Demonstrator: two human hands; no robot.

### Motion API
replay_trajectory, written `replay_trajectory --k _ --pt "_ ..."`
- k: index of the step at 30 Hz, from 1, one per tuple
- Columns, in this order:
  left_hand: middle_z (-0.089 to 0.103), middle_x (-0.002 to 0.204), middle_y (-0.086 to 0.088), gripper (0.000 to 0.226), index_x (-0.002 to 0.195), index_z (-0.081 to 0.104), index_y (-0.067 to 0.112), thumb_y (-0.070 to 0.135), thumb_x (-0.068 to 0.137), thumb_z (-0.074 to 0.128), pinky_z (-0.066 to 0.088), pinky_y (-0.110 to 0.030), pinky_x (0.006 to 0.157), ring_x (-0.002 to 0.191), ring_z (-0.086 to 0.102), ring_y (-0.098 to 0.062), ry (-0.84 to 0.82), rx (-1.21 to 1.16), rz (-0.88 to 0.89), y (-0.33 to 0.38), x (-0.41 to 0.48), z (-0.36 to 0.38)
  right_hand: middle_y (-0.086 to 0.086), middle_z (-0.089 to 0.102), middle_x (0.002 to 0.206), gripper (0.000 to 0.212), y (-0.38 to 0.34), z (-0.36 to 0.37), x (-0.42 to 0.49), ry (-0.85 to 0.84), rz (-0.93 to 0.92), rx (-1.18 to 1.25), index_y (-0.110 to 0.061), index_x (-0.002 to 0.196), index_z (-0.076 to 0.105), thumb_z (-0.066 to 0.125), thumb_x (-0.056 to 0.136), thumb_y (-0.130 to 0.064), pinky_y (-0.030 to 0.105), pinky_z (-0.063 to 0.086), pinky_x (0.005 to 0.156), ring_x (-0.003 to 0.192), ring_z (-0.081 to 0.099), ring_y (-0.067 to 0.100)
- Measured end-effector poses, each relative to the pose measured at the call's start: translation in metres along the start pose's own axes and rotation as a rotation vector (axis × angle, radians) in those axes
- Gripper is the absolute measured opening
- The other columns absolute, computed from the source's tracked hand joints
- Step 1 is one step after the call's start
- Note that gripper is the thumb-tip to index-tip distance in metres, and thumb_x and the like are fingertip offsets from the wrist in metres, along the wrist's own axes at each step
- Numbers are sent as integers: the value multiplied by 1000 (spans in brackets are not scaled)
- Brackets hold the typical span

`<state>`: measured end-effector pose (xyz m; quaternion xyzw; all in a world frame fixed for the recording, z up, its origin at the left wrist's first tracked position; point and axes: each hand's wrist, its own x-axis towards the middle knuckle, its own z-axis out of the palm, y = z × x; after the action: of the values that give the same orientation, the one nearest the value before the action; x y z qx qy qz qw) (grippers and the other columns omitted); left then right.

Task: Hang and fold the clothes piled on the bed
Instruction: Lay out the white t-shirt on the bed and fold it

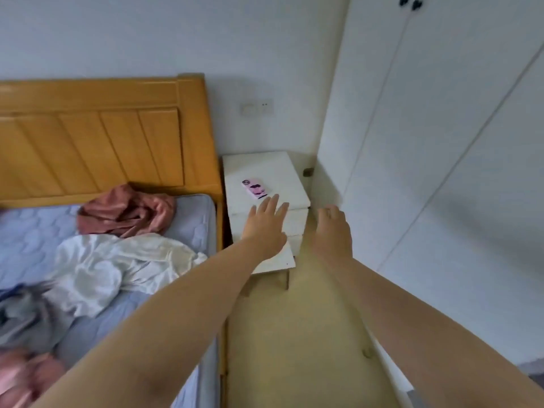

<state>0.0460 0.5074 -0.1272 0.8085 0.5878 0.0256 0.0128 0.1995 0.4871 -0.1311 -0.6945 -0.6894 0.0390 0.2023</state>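
Clothes (123,257) lie crumpled on the bed (194,222), no clear long axis; left hand (266,228) fingers straight, right hand (334,231) loosely curled, seemingly empty.

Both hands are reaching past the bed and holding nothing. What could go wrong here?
The left hand is stretched out right by the pink phone on the white nightstand; a careless sweep might knock it off. The white garment lies close to the mattress edge, so tugging other clothes could drag it onto the floor. The right hand holds nothing either, so no clothing is being handled yet.
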Motion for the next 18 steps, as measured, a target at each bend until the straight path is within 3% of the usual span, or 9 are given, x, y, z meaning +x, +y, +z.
replay_trajectory --k 3,9,15,18 --pt "0 160 -8 70 152 8 18 26 93 47 10 -45 119 147 1 -27 -8 -7 -191 -57 -47 17 11 36 139 48 -54 43 -15 -147 -156 27 -5 131 44 50 83 -4 35 39 99 126 38 29" --pt "-6 160 -8 73 152 5 18 26 94 49 9 -45 119 147 -3 -26 -89 -54 -517 -144 -148 56 11 37 138 49 -145 122 -53 -318 -362 49 -7 131 40 54 85 -11 35 33 104 129 34 29" --pt "-10 160 -5 75 153 1 22 23 94 48 4 -44 119 147 -6 -24 -84 -73 -661 -221 -192 98 9 38 137 54 -214 198 -61 -386 -533 99 -9 134 37 58 85 -18 36 32 105 127 37 28" --pt "-9 160 -4 75 153 1 22 24 95 48 4 -45 120 147 -5 -24 -59 -75 -698 -250 -195 135 11 29 148 60 -228 250 -59 -401 -569 106 -9 141 30 56 89 -20 38 26 113 137 27 28"
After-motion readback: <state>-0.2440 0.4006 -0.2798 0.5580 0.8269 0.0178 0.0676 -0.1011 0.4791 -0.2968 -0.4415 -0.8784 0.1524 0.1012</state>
